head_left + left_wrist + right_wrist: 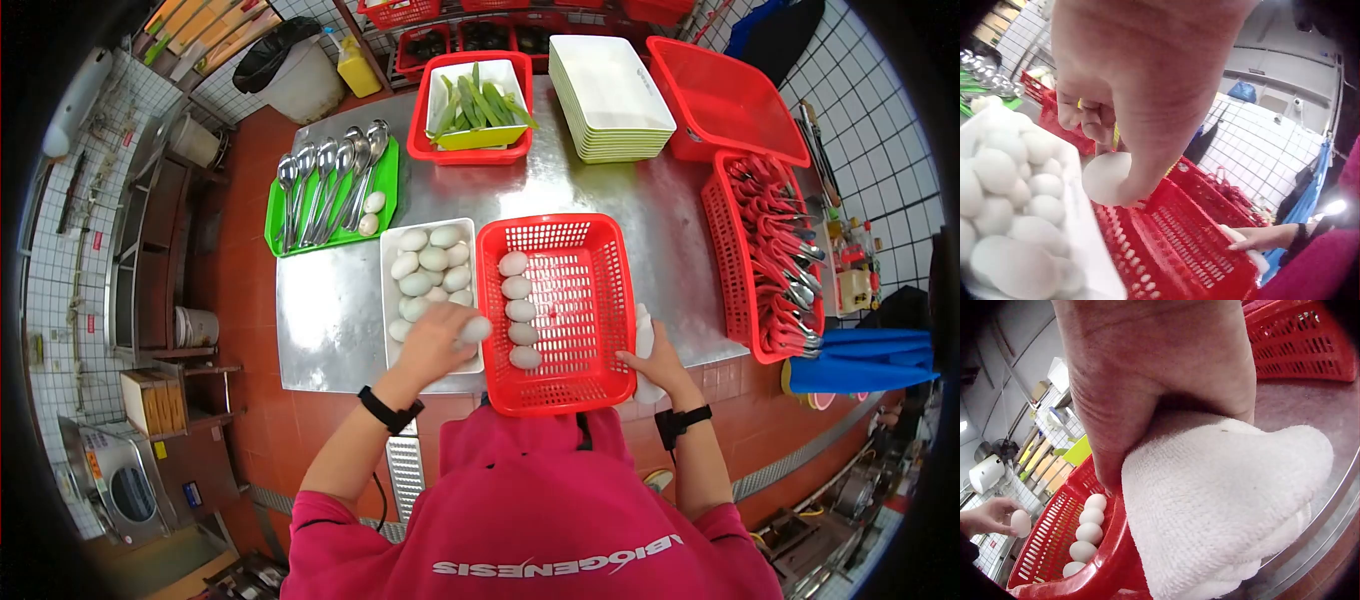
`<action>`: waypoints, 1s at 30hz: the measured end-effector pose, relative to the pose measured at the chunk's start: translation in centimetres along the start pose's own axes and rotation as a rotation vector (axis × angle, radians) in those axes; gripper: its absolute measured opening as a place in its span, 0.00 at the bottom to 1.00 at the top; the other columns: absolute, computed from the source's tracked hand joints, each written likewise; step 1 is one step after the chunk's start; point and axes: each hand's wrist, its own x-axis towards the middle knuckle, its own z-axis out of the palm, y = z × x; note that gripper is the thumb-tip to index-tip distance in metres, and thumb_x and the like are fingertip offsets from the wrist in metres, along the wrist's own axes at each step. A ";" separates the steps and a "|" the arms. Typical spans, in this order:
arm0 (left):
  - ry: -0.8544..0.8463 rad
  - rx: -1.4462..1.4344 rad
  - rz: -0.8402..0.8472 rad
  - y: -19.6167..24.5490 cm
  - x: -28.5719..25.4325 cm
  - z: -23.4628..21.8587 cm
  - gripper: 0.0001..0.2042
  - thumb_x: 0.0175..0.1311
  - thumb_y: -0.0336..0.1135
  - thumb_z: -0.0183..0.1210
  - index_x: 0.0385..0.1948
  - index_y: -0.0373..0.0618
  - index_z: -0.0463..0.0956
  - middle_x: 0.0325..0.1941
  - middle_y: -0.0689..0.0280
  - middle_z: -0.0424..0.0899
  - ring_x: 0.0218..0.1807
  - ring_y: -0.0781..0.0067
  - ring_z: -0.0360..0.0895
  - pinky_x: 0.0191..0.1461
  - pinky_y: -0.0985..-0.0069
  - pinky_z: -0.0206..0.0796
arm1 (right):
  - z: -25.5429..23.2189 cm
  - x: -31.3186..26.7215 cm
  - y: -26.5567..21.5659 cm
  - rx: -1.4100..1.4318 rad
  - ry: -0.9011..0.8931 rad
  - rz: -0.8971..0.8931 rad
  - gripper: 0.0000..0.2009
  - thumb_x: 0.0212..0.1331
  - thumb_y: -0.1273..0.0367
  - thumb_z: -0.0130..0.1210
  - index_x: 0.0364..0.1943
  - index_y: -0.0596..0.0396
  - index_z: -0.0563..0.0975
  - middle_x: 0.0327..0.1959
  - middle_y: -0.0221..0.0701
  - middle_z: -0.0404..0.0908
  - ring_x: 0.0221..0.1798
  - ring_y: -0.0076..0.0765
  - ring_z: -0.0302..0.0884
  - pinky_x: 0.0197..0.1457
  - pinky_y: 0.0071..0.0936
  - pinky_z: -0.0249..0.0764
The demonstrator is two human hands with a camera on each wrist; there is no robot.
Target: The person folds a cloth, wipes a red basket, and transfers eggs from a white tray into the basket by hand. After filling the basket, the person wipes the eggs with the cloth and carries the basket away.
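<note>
My left hand pinches a pale egg between thumb and fingers, above the gap where a white tray meets a red perforated basket. Many pale eggs are heaped in that tray. Inside the basket, several eggs lie in one column along its left side. On the basket's right side, my right hand grips a folded white towel, the thumb by the rim. Part of the towel is hidden under the palm.
Left on the steel table, a green tray holds spoons and two eggs. Behind stand a red basket with a dish of green vegetables and stacked white trays. Right are an upper red basket and one of red-handled utensils.
</note>
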 end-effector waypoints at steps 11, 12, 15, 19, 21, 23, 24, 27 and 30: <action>-0.398 0.374 0.496 4.1 0.0 12.6 0.08 0.64 0.37 0.58 0.42 0.49 0.80 0.43 0.68 0.81 0.53 0.68 0.77 0.51 0.67 0.69 | 0.2 0.5 1.2 0.005 -0.008 -0.015 0.50 0.49 0.52 0.78 0.70 0.65 0.62 0.62 0.59 0.76 0.66 0.59 0.77 0.68 0.44 0.73; -0.425 0.378 0.484 3.9 0.2 12.8 0.08 0.65 0.37 0.57 0.41 0.49 0.80 0.43 0.69 0.81 0.52 0.69 0.76 0.51 0.68 0.68 | 0.2 0.4 1.4 0.007 -0.004 -0.012 0.50 0.49 0.52 0.78 0.70 0.65 0.62 0.62 0.59 0.76 0.66 0.59 0.77 0.68 0.44 0.73; -0.457 0.399 0.481 3.8 0.6 13.3 0.07 0.66 0.38 0.56 0.39 0.50 0.80 0.42 0.69 0.81 0.51 0.69 0.76 0.51 0.68 0.68 | 0.1 0.2 0.8 0.052 -0.006 -0.008 0.50 0.48 0.52 0.78 0.70 0.65 0.62 0.63 0.59 0.76 0.67 0.60 0.76 0.68 0.44 0.72; -0.421 0.418 0.484 3.4 0.5 14.8 0.07 0.66 0.40 0.57 0.37 0.50 0.81 0.40 0.70 0.82 0.49 0.68 0.76 0.51 0.66 0.68 | 0.1 0.1 0.5 0.049 0.002 -0.010 0.50 0.48 0.52 0.78 0.70 0.64 0.62 0.63 0.58 0.76 0.67 0.60 0.76 0.69 0.45 0.72; -0.415 0.423 0.470 3.4 0.4 15.4 0.07 0.65 0.39 0.57 0.36 0.51 0.81 0.40 0.70 0.82 0.49 0.68 0.76 0.51 0.66 0.67 | 0.1 0.1 0.5 0.044 0.006 -0.013 0.50 0.48 0.52 0.78 0.70 0.64 0.62 0.64 0.58 0.76 0.67 0.60 0.76 0.69 0.45 0.72; -0.410 0.429 0.456 3.4 0.2 16.0 0.07 0.65 0.39 0.57 0.36 0.51 0.81 0.39 0.70 0.81 0.48 0.68 0.76 0.51 0.66 0.67 | 0.2 0.2 0.7 0.048 0.001 0.003 0.50 0.48 0.52 0.77 0.70 0.64 0.62 0.64 0.58 0.76 0.68 0.60 0.76 0.69 0.45 0.72; -0.416 0.477 0.441 3.5 0.1 16.4 0.06 0.64 0.39 0.57 0.36 0.51 0.81 0.39 0.70 0.81 0.48 0.68 0.76 0.50 0.66 0.67 | 0.2 0.2 0.9 0.049 0.002 0.004 0.50 0.48 0.52 0.77 0.70 0.64 0.62 0.64 0.58 0.76 0.68 0.60 0.76 0.69 0.45 0.72; -0.371 0.542 0.467 3.3 0.1 17.0 0.05 0.61 0.37 0.58 0.33 0.53 0.82 0.36 0.71 0.82 0.45 0.67 0.78 0.42 0.63 0.67 | 0.2 0.2 0.8 0.042 -0.001 0.019 0.50 0.48 0.52 0.77 0.70 0.64 0.62 0.64 0.58 0.76 0.68 0.60 0.75 0.69 0.45 0.72; -0.332 0.573 0.501 3.5 0.1 17.1 0.04 0.59 0.35 0.59 0.30 0.54 0.84 0.35 0.70 0.82 0.43 0.66 0.80 0.35 0.60 0.68 | 0.4 0.4 1.4 0.065 -0.013 0.004 0.51 0.48 0.51 0.77 0.70 0.65 0.61 0.64 0.58 0.75 0.68 0.60 0.75 0.69 0.45 0.72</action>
